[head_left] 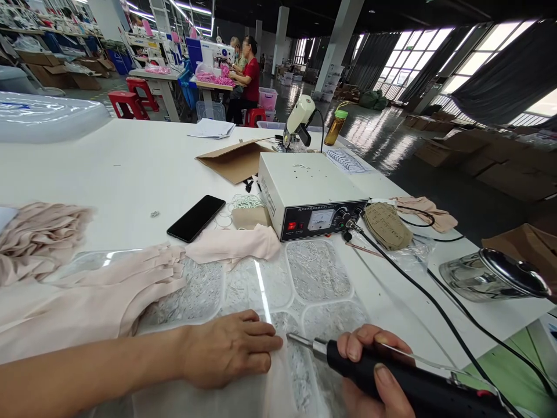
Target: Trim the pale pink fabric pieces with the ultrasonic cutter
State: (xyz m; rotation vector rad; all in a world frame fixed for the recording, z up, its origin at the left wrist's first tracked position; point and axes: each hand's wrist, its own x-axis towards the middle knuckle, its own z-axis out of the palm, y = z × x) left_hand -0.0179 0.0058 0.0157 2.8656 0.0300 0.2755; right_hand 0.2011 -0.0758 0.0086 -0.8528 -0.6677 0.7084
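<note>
My left hand (230,349) lies palm down, fingers stretched to the right, pressing a pale, thin cloth (278,386) onto a grey marbled mat (322,270). My right hand (378,363) is wrapped round a black ultrasonic handpiece (418,380). Its slim metal tip points left, just beside my left fingertips; whether it touches the cloth I cannot tell. A black cable links the handpiece to a white generator box (313,186) with a dial and a red switch. Stacked beige fabric pieces (100,290) spread to the left, and another beige piece (235,244) lies before the box.
A black phone (196,217), a cardboard flap (237,161) and white cord (247,201) lie left of the box. To the right stand a steel canister (491,276) and trailing cables (418,284). Behind the table, people (250,75) work at sewing machines.
</note>
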